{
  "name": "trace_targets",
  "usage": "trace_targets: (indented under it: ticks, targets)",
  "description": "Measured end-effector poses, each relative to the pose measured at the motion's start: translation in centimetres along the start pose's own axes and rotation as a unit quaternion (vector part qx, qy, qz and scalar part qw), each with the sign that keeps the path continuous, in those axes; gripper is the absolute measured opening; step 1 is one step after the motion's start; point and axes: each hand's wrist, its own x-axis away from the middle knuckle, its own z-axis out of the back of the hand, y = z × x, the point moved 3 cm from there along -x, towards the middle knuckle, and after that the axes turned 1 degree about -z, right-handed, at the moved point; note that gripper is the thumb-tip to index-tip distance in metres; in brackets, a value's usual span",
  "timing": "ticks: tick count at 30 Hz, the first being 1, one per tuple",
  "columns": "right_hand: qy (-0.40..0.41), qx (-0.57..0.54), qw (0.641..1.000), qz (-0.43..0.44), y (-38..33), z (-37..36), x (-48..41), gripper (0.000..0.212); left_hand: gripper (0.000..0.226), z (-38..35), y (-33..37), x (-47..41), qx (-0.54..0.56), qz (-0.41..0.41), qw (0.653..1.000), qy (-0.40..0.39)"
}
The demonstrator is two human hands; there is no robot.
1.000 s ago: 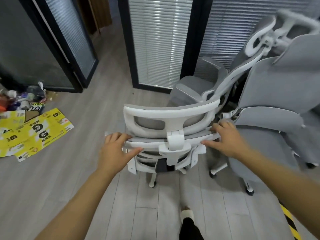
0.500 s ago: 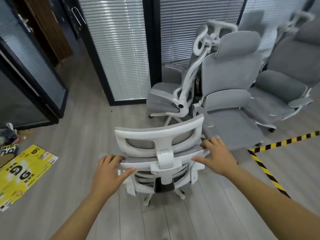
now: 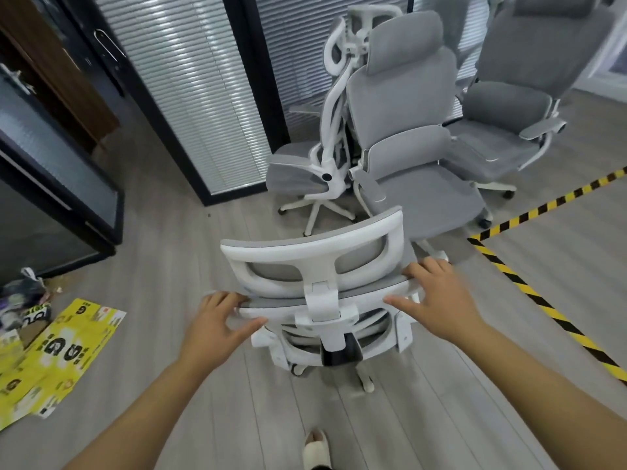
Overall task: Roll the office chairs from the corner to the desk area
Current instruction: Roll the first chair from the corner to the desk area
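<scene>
Over the last second the near chair (image 3: pixel 339 334) has swung round and come away from the corner cluster. It was jammed against the grey seats; now its white headrest (image 3: pixel 315 245) is angled toward the right, with a strip of floor (image 3: pixel 169 249) showing between its base and the side-on chair (image 3: pixel 305 167). Yellow-and-black hazard tape (image 3: pixel 543 212) has come into sight on the right, and the yellow cardboard (image 3: pixel 68 340) has slid to the lower left, so the person seems to be turning right with the chair. The left grip (image 3: pixel 217 320) clasps the backrest's top rail (image 3: pixel 288 301), fingers over the edge and thumb beneath. The right grip (image 3: pixel 437 300) holds the other end, fingers hooked over and thumb splayed along the back. Both are smeared by motion, so the hold is perhaps looser than it looks. A high-backed grey chair (image 3: pixel 407 123) and a farther grey chair (image 3: pixel 509 110) wait by the blinds (image 3: pixel 190 96). By my reading this chair is freed and rolling, the haul barely begun. No bench is in view, and the castors (image 3: pixel 368 386) may have to cross the tape.
</scene>
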Motion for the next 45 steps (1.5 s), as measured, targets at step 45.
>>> trace_targets:
  ticks: [45]
  targets:
    - [0.283,0.048,0.809,-0.514,14.8,17.0,35.0,0.048,0.036,-22.9,40.8,-6.2,0.126,-0.416,0.860,-0.266]
